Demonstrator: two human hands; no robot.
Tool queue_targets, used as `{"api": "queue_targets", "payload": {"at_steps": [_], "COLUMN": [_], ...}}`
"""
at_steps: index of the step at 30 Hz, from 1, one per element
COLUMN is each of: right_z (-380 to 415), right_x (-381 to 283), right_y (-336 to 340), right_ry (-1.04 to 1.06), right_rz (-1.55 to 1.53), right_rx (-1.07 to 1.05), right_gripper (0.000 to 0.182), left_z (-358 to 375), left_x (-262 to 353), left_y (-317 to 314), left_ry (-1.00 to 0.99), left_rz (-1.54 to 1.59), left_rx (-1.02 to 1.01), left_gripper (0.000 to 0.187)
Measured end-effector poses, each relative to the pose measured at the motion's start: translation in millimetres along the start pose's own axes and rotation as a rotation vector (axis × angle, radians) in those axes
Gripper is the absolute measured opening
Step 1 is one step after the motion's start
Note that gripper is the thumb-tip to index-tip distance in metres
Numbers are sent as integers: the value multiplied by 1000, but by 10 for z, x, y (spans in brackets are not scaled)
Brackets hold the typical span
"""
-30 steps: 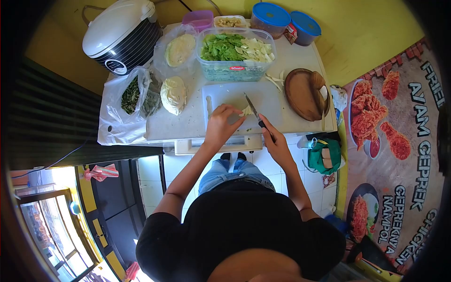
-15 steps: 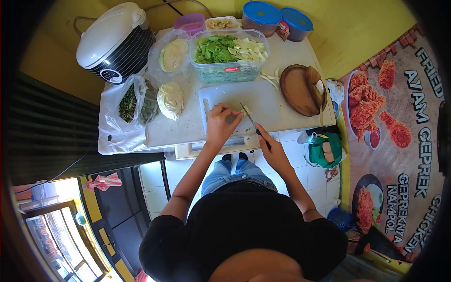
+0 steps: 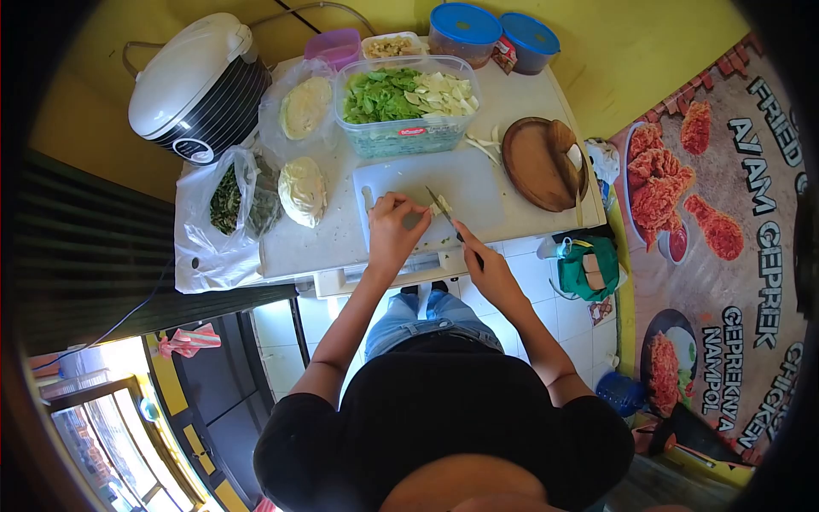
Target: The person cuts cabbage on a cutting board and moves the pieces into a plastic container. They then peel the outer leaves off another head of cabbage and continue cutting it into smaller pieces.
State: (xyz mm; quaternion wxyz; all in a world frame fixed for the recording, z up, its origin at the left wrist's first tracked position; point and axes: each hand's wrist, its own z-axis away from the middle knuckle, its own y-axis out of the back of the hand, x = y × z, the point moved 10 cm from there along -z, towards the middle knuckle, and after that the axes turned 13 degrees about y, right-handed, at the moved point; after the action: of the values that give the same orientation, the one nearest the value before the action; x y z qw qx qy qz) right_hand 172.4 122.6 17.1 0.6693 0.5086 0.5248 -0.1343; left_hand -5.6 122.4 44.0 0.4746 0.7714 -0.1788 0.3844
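Note:
My right hand (image 3: pixel 490 270) is wrapped round the dark handle of a knife (image 3: pixel 443 207). Its blade points up and left over the white cutting board (image 3: pixel 478 175). Against the blade lies a small pale vegetable piece (image 3: pixel 440 205), probably cabbage. My left hand (image 3: pixel 394 229) rests on the board's left part, its thumb and fingers curled in a pinch at the left end of that piece. Left of the board sits a cut half cabbage (image 3: pixel 302 192). Behind it stands a clear tub (image 3: pixel 407 141) filled with chopped green leaves and pale cabbage pieces.
A round wooden mortar (image 3: pixel 531 158) with a pestle stands right of the board. Pale shreds (image 3: pixel 485 147) lie beside it. On the left are a plastic bag of leaves (image 3: pixel 209 226), bagged cabbage (image 3: pixel 305 108) and a rice cooker (image 3: pixel 200 85). Blue-lidded containers (image 3: pixel 466 26) stand behind.
The view has shifted slightly, so the table things appear a little lower and further left. Both hands stay at the board, with the knife still by the pale piece.

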Motion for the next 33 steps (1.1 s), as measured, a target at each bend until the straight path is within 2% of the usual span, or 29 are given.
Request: {"api": "queue_targets", "payload": {"at_steps": [6, 9, 12, 14, 15, 17, 18, 20, 24, 29, 32, 33], "right_z": [263, 205, 145, 102, 92, 51, 42, 18, -13, -76, -143, -164], "right_x": [89, 42, -35, -50, -37, 28, 41, 108, 173, 248, 241, 237], "right_y": [-25, 49, 225, 383, 406, 455, 465, 469, 469, 426, 431, 437], "right_ry": [-33, -104, -94, -41, -35, -53, -50, -29, -59, -48, 40, 49], "right_rz": [-97, -168, -248, -269, -270, -264, -277, -263, -278, -284, -272, -269], "right_rx": [32, -23, 65, 161, 161, 177, 195, 200, 189, 198, 220, 223], "right_gripper": [46, 44, 42, 41, 41, 41, 41, 41, 41, 41, 43, 43], "left_z": [28, -20, -89, -141, -185, -249, -295, -238, -192, -260, -536, -676], "left_x": [-117, -77, -1, 152, 181, 238, 247, 391, 324, 258, 721, 967], "left_y": [30, 18, -24, -106, -91, -259, -244, -367, -524, -593, -119, 194], "left_ry": [46, 56, 43, -72, -75, -50, -55, -221, -272, -192, -266, -319], "left_rz": [19, 45, 76, 90, 88, 214, 212, 126, 44, 56, 80, 107], "left_rx": [-16, -29, -68, -161, -156, -398, -391, -567, -673, -780, -638, -490], "left_gripper": [12, 11, 10, 14, 14, 18, 18, 21, 19, 18, 19, 22]}}
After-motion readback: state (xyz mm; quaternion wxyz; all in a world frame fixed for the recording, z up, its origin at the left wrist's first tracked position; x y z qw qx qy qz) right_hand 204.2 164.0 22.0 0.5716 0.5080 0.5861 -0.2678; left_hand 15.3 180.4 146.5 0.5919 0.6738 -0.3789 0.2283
